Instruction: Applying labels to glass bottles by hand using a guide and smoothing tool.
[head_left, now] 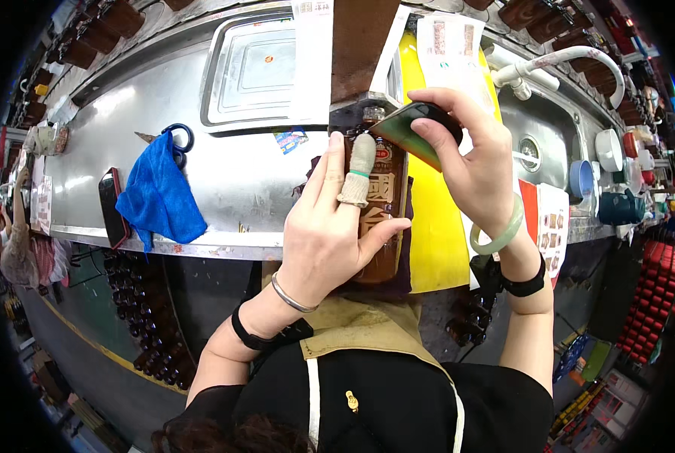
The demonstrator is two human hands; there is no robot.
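Note:
A brown glass bottle (389,208) with raised characters lies before me, its neck pointing away. Flat across its left side rests my left hand (316,238), fingers stretched out and thumb spread over the glass. A knitted finger cot (362,162) with a green band covers its index finger. My right hand (477,162) pinches a dark, thin scraper (411,134) between thumb and fingers. The scraper's tip is close to the bottle's shoulder, near the left fingertips; whether it touches the glass, I cannot tell. Beneath the bottle, a dark cloth is partly hidden.
Left on the metal counter are a blue cloth (160,198), scissors (180,139) partly under it, and a phone (112,208). A metal tray (215,94) stands farther back. To the right lie a yellow sheet (437,234) and a sink (553,124) with a curved faucet (568,54).

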